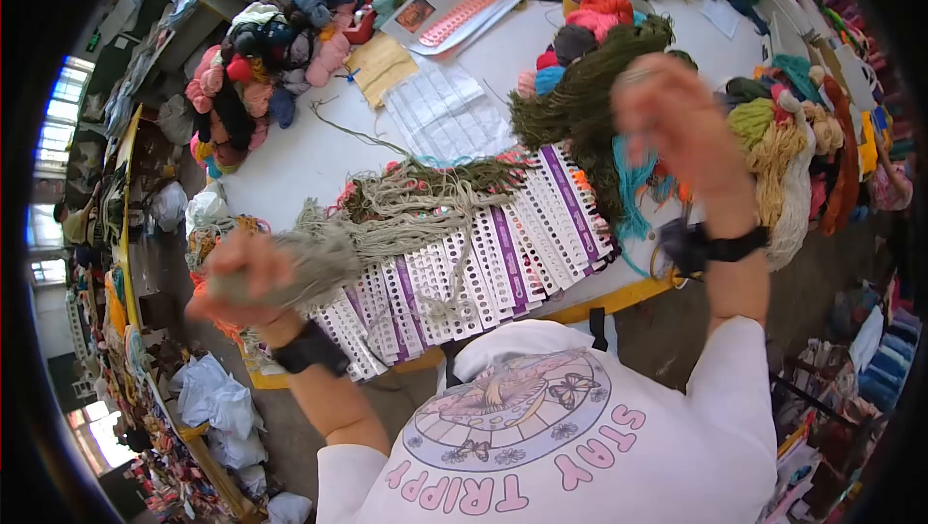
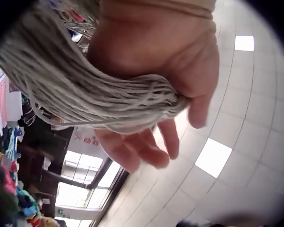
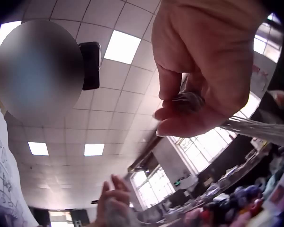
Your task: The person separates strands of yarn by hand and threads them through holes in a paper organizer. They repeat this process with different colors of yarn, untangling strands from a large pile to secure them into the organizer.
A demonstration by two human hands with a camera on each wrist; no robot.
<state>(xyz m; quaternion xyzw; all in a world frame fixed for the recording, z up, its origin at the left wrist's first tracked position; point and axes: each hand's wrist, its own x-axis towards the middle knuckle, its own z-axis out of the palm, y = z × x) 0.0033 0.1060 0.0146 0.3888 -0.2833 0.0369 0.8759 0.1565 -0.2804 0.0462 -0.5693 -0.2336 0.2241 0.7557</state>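
Note:
My left hand (image 1: 246,277) holds one end of a grey-green yarn skein (image 1: 324,258) over the table's left front. In the left wrist view, the skein (image 2: 99,97) lies across the palm, with fingers (image 2: 149,153) curving loosely beyond it and the thumb at its bunched end. My right hand (image 1: 672,123), blurred, is raised over the right part of the table. Thumb and fingers pinch a bunch of grey strands (image 3: 187,101) in the right wrist view, and more strands (image 3: 260,126) run off to the right. Loose grey-green yarn (image 1: 416,219) trails across the table's middle.
Shade cards (image 1: 517,268) with purple strips line the table's front. Dark olive yarn (image 1: 585,89) lies beneath the right hand, turquoise strands (image 1: 630,195) beside it. Mixed yarn piles (image 1: 242,79) stand back left, with tan ones (image 1: 773,157) at right. A clear plastic bag (image 1: 449,113) lies centrally.

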